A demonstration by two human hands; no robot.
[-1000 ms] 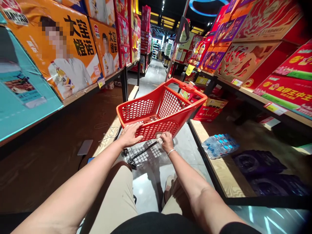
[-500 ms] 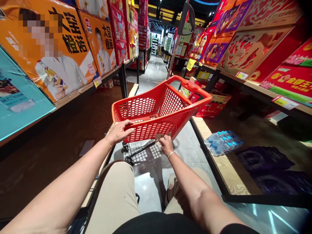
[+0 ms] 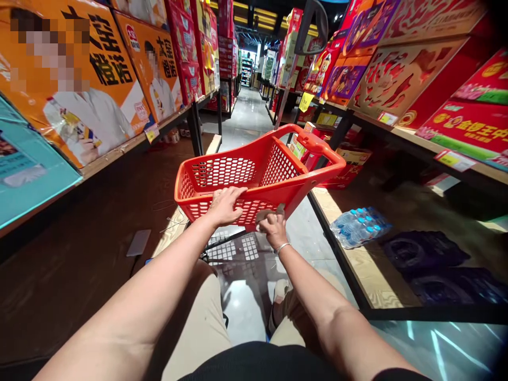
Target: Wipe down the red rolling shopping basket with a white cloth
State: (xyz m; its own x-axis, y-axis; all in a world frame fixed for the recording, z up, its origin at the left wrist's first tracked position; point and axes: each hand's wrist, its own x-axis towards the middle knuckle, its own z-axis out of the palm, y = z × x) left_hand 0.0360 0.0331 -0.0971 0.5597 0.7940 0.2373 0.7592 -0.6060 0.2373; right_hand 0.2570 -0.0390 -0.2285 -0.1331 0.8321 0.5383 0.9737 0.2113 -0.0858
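Note:
A red plastic shopping cart (image 3: 273, 182) with lattice sides stands turned sideways in the aisle before me. My left hand (image 3: 227, 205) grips its near rim, fingers over the edge and thumb outside. Low against the near side panel, my right hand (image 3: 273, 226) is closed on a grey-brown piece that looks like a cloth (image 3: 281, 208). Most of that piece is hidden by the fingers. The cart's inside shows no goods in the part I can see.
Shelves with orange boxes (image 3: 130, 79) line the left; red and gold gift boxes (image 3: 405, 79) line the right. Shrink-wrapped water bottles (image 3: 359, 227) lie on the low right shelf. A dark loop-shaped handle on a pole (image 3: 313, 26) rises behind the cart. A white flat object (image 3: 138, 242) lies lower left.
My left hand has slid right along the near rim, closer to my right hand. The cart's left end has shifted slightly left and nearer. My right hand stays at the side panel.

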